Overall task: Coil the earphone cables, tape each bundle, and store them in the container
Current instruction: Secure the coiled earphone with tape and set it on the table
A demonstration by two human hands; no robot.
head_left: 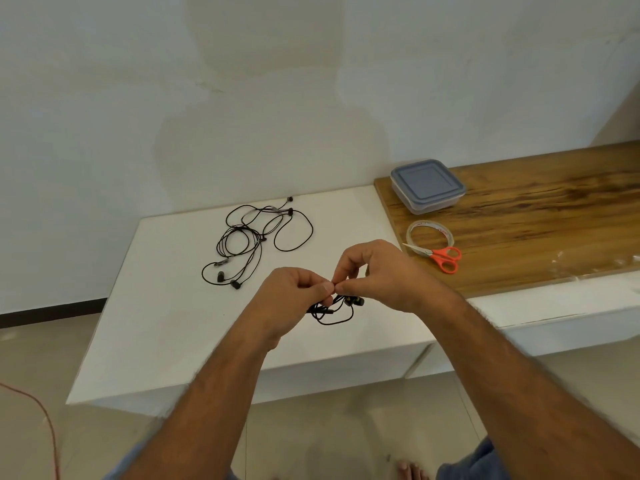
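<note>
A: Where are the hands?
B: Left hand (pixel 294 299) and right hand (pixel 375 275) meet fingertip to fingertip, pinching 1 black earphone bundle (pixel 334 308) above the white counter (pixel 166 323).
A: Around it?
B: Loose earphones (pixel 256 242) lie beyond; lidded container (pixel 427 185), tape roll (pixel 430 233) and orange scissors (pixel 441 257) sit right, unobstructed.

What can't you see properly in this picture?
- Head view: the bundle is mostly hidden by the left hand and right hand.
- Inside the container: the lid covers it.
- The loose earphones: too tangled to count.
</note>
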